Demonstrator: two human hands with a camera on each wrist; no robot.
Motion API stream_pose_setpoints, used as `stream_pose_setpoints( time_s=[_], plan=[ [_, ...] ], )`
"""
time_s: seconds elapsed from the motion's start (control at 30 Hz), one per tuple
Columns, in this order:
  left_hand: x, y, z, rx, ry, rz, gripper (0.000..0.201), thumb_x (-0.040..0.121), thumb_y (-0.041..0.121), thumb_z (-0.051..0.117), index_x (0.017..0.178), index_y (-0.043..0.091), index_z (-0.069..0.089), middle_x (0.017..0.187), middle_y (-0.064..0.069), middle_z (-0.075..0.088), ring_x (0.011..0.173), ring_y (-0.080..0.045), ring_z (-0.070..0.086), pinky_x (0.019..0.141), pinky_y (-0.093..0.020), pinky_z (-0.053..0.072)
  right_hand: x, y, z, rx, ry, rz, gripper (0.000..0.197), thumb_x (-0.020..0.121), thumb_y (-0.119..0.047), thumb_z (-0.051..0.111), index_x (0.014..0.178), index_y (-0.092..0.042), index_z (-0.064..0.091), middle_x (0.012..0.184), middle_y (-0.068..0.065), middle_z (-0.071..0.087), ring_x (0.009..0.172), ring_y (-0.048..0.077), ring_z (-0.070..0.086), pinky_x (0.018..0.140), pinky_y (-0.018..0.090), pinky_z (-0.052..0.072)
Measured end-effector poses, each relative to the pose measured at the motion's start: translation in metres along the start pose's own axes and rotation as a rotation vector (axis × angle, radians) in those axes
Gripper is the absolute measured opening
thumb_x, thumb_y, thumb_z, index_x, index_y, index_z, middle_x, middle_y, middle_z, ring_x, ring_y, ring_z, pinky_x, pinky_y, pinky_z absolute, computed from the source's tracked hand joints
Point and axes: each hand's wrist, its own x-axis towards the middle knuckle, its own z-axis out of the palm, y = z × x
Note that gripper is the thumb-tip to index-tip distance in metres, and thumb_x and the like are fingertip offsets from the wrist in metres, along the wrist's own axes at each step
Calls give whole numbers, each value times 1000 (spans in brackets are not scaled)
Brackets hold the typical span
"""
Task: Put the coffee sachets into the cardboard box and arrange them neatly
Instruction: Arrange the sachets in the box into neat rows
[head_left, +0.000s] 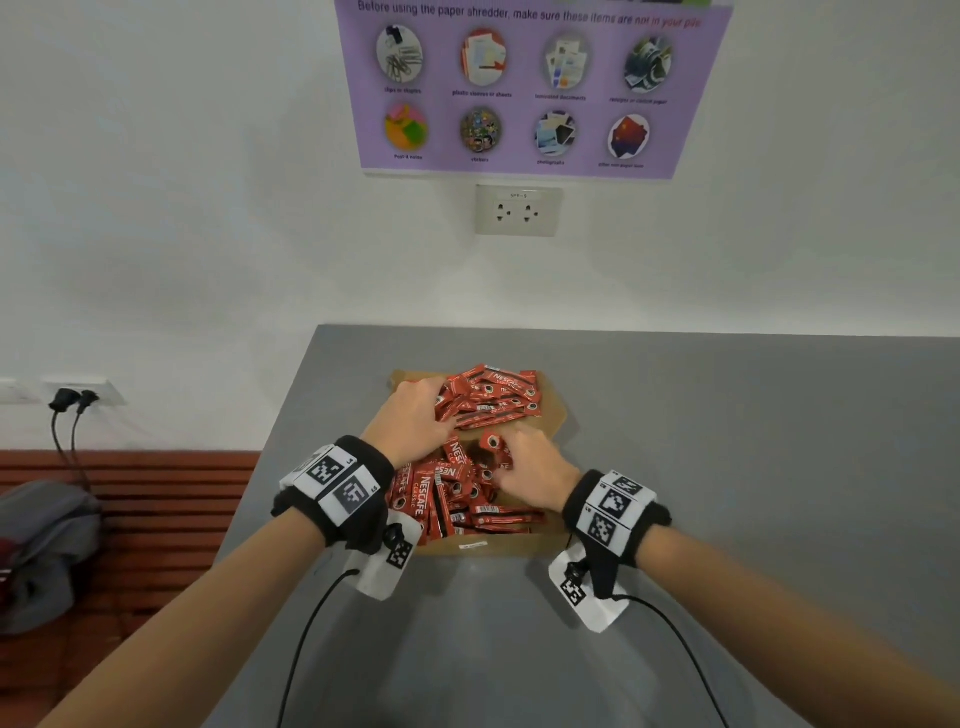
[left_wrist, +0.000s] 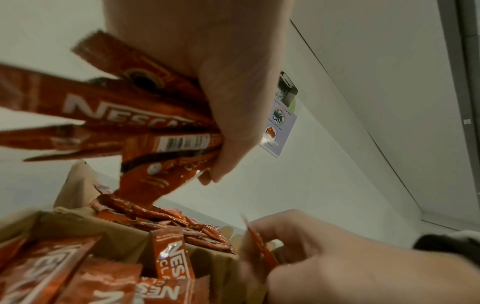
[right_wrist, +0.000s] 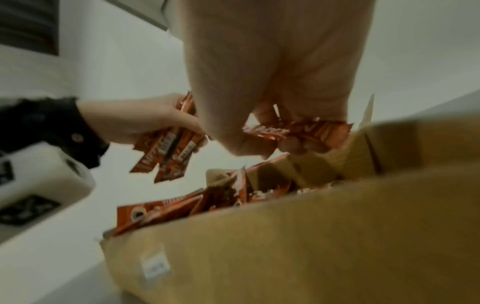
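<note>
A brown cardboard box sits open on the grey table, heaped with red coffee sachets. More sachets fill its near half. My left hand grips a fanned bunch of several sachets above the box's left side. My right hand pinches one or two sachets over the middle of the box. In the right wrist view the box wall fills the foreground, with the left hand's bunch beyond it.
The grey table runs right and toward me, its left edge close to the box. A white wall with a socket and a purple poster stands behind. A bag lies on a slatted bench at lower left.
</note>
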Motion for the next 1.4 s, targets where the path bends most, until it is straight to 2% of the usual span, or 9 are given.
stream_pose_setpoints(
  time_s=[0.07, 0.23, 0.4, 0.63, 0.8, 1.0, 1.1, 1.17, 1.4],
  plan=[
    [-1, -2, 1, 24, -18, -10, 20, 87, 18, 64, 104, 9, 61, 95, -3, 68, 81, -15, 65, 76, -31, 55, 3, -5, 2, -106, -45, -60, 38, 75, -14, 63, 113, -14, 59, 109, 3, 63, 94, 19, 62, 80, 32, 53],
    [-4, -5, 9, 75, -137, 44, 19, 83, 12, 66, 102, 8, 64, 99, 0, 67, 87, -14, 63, 79, -26, 51, 10, -21, 2, -385, -151, -51, 16, 84, -17, 59, 93, -4, 62, 96, 11, 66, 84, 28, 63, 64, 30, 45],
    [-7, -3, 14, 78, -240, 106, 23, 82, 12, 68, 105, 9, 64, 101, -1, 67, 90, -13, 62, 82, -26, 50, 10, -22, 7, -458, -168, -66, 18, 86, -19, 57, 98, -6, 60, 99, 11, 65, 86, 29, 63, 73, 37, 52],
    [-8, -10, 9, 104, -221, 59, 30, 83, 16, 68, 112, 10, 61, 107, -2, 67, 93, -14, 63, 82, -26, 50, 11, -20, 1, -311, -102, -70, 21, 85, -20, 59, 101, -8, 58, 105, 9, 59, 87, 25, 60, 70, 31, 48],
    [-9, -8, 4, 57, -104, 46, 32, 86, 17, 65, 116, 9, 58, 110, -3, 66, 94, -14, 63, 82, -26, 52, 0, -7, -31, -184, -98, 8, 17, 92, -15, 49, 107, -8, 43, 82, 3, 60, 63, 17, 56, 54, 27, 46],
    [-9, -3, 6, 60, -99, 41, 36, 88, 17, 63, 122, 9, 55, 115, -5, 64, 99, -16, 63, 84, -28, 53, -21, 3, -35, -91, -235, -53, 16, 91, -1, 40, 102, -11, 47, 88, 2, 56, 76, 18, 55, 65, 28, 43],
    [-8, -3, 8, 84, -115, 26, 38, 88, 18, 63, 123, 10, 54, 116, -5, 64, 99, -16, 63, 86, -32, 53, -26, 0, -28, -140, -319, -110, 11, 85, -21, 58, 95, -18, 55, 78, -9, 53, 67, 9, 50, 62, 25, 40],
    [-8, 0, 9, 97, -116, 24, 39, 88, 18, 63, 125, 9, 52, 117, -6, 63, 101, -17, 62, 87, -31, 52, -23, -1, -25, -248, -393, -132, 33, 78, -37, 68, 103, -17, 60, 90, -5, 60, 79, 13, 56, 70, 28, 47],
    [-9, 3, 7, 90, -112, 21, 40, 88, 18, 63, 125, 9, 52, 117, -6, 63, 100, -17, 63, 85, -29, 53, -10, -5, -16, -467, -482, -156, 45, 71, -40, 75, 103, -12, 63, 103, 5, 65, 93, 23, 60, 78, 35, 52]
  ],
)
